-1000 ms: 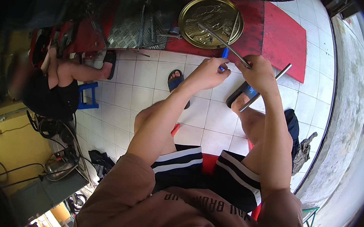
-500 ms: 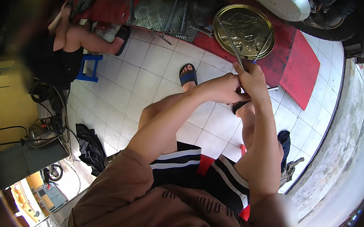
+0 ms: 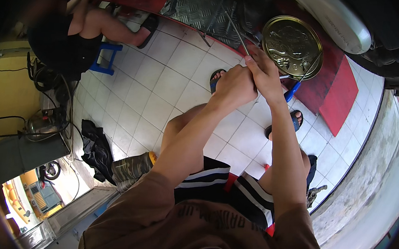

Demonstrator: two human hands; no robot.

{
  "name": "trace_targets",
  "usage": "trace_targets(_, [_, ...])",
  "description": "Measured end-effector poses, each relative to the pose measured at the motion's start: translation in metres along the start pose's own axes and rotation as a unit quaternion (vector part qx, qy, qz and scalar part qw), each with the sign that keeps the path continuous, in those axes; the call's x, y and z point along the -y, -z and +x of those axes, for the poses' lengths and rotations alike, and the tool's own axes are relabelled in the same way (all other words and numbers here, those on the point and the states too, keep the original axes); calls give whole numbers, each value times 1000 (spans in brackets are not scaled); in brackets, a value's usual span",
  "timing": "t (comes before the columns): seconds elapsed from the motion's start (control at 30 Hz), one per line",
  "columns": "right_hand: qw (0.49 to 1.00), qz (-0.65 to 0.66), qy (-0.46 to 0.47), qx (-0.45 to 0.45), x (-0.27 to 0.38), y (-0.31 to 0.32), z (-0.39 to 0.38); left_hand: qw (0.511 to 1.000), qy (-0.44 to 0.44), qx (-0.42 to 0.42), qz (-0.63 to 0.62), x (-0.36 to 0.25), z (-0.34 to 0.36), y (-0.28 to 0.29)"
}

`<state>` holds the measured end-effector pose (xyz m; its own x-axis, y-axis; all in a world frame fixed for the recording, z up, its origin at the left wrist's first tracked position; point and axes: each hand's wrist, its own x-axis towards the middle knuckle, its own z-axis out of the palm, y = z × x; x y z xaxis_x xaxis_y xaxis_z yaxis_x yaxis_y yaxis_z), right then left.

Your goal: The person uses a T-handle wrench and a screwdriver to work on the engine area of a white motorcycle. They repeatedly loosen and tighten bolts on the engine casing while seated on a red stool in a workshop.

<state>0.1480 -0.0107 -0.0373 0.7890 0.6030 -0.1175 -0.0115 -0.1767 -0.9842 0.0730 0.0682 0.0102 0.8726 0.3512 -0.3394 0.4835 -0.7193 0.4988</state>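
Observation:
Both hands meet in front of me around a slim metal rod tool (image 3: 237, 32). My left hand (image 3: 237, 86) is closed in a fist at its near end. Against it, my right hand (image 3: 265, 74) wraps the rod, thumb lying along it, and a short silver end shows on that hand's right side. The rod points up and to the left; how its parts join is hidden by my fingers. Just right of my right hand, a screwdriver with a blue handle (image 3: 292, 92) leans over the near rim of a round gold embossed tray (image 3: 266, 39).
The tray sits on a red platform (image 3: 337, 101) with a ridged metal plate (image 3: 190, 10) and long tools. A motorcycle's silver cover (image 3: 341, 20) overhangs it. At left a person sits by a blue stool (image 3: 104, 59). Black cloth (image 3: 96, 151) lies on the tiles.
My view has shifted, so the tray and platform appear farther right. The rod has swung leftward, and my hands are closer together. The screwdriver's blue handle now shows beside my right hand.

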Motion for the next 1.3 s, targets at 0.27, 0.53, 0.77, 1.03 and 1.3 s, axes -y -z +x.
trace_targets(0.27, [940, 294, -156, 73, 0, -27, 7, 995, -12, 83, 53, 45, 8, 38])
trace_targets(0.53, [942, 279, -146, 112, 7, -9, 3, 970, 5, 140, 198, 90, 30, 59])
trace_targets(0.77, [945, 277, -140, 103, 14, 18, -5, 924, -76, 167, 335, 106, 106, 81])
trace_targets(1.03, [947, 281, -144, 50, 20, 38, -7, 959, -113, 174, 192, 129, 188, 94])
trace_targets(1.3, [957, 235, -155, 64, 17, 60, -17, 984, -68, -26, 162, 125, 209, 39])
